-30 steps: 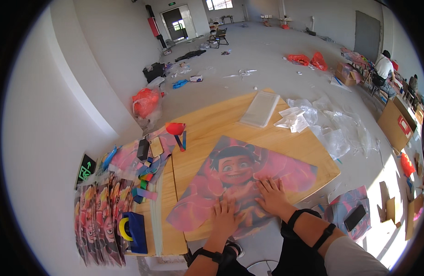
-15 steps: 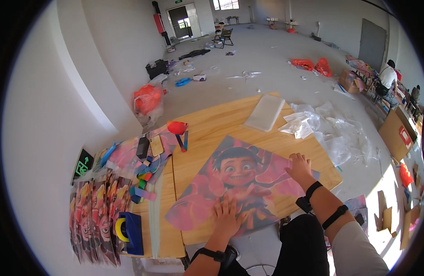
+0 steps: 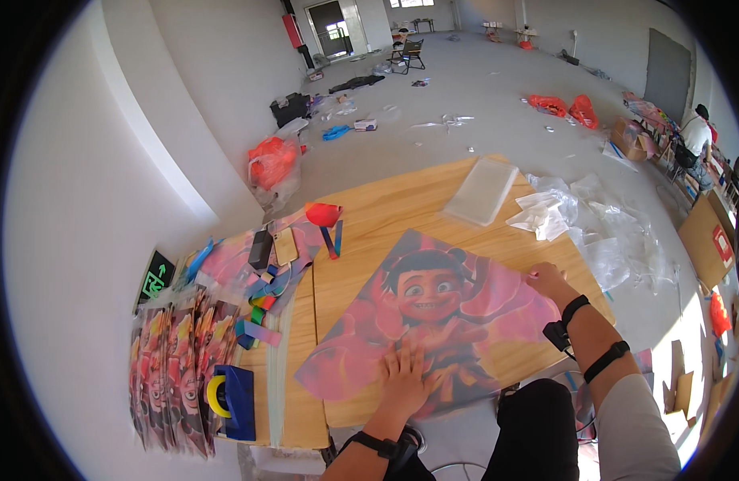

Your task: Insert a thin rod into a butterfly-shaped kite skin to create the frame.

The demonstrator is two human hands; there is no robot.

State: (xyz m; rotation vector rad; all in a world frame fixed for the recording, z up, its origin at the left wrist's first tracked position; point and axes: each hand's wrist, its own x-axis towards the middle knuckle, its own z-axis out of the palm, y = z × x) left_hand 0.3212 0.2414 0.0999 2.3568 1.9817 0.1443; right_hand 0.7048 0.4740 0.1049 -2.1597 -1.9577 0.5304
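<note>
A large pink cartoon poster [image 3: 442, 317] lies flat on a wooden table [image 3: 385, 216]. My left hand [image 3: 403, 373] presses palm-down on the poster's near edge, fingers spread. My right hand [image 3: 548, 280] rests at the poster's right corner, fingers curled on the edge; whether it pinches the sheet is unclear. A black band and a small device sit on my right forearm [image 3: 584, 337].
A stack of similar posters [image 3: 169, 377], a blue box with a yellow tape roll [image 3: 225, 393], coloured strips [image 3: 261, 297], two phones [image 3: 272, 247] and a red cone [image 3: 323, 215] lie left. Clear plastic wrappers [image 3: 594, 224] and a flat packet [image 3: 482, 191] lie right. A person [image 3: 694, 132] sits far right.
My right hand slid from the poster's near middle out to its right corner. My left hand stayed pressed on the near edge. The view shifted slightly.
</note>
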